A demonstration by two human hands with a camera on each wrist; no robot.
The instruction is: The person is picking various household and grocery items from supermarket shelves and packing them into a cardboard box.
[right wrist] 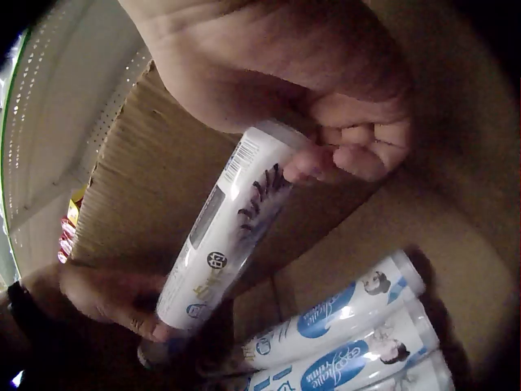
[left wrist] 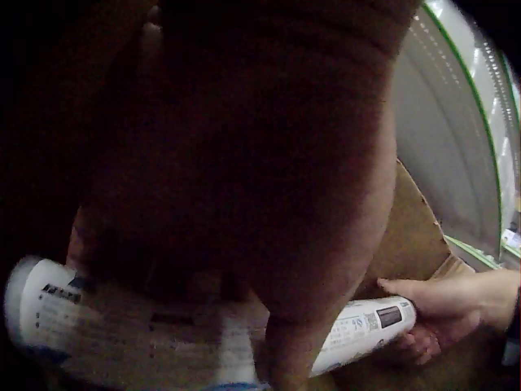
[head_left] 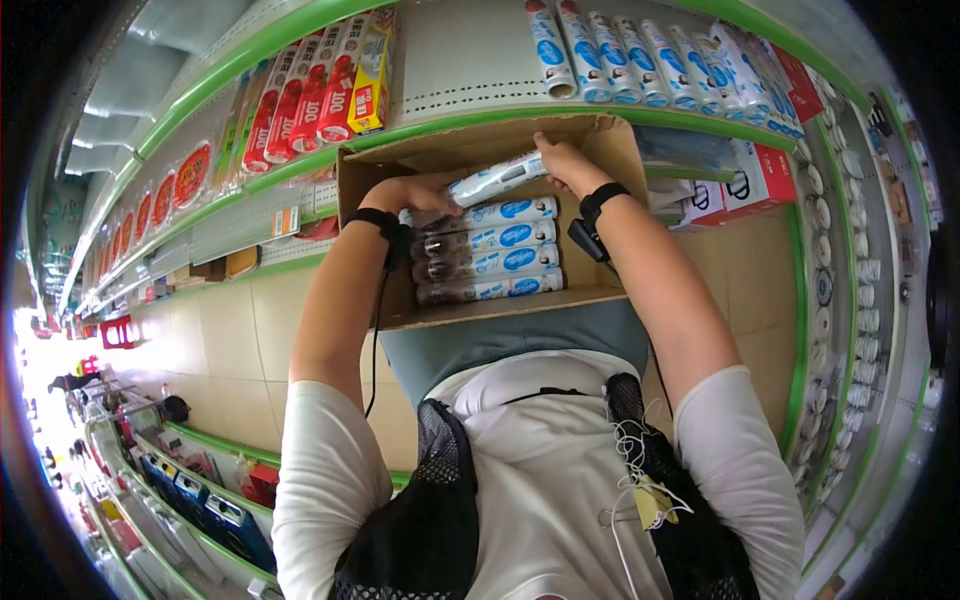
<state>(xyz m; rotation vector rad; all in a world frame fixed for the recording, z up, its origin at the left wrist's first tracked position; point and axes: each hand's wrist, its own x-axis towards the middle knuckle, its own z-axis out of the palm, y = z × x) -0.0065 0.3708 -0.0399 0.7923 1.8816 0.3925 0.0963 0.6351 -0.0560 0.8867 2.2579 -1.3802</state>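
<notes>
Both hands hold a white printed roll (head_left: 500,180) with a clear end, tilted above a cardboard box (head_left: 625,160). My left hand (head_left: 420,193) grips its left part, with the thumb across the print in the left wrist view. At the other end, my right hand (head_left: 568,168) has its fingers curled against the roll's tip, as the right wrist view (right wrist: 350,134) also shows. Under the held roll, several matching rolls (head_left: 515,236) with blue oval labels lie side by side in the box. The palm hides much of the left wrist view.
A green-edged shelf (head_left: 450,75) runs behind the box. On it stand red 100-marked boxes (head_left: 340,85) at left and a row of blue-and-white rolls (head_left: 625,60) at right. A red-and-white carton (head_left: 765,180) sits lower right. Another shelf of round goods (head_left: 825,280) borders the right.
</notes>
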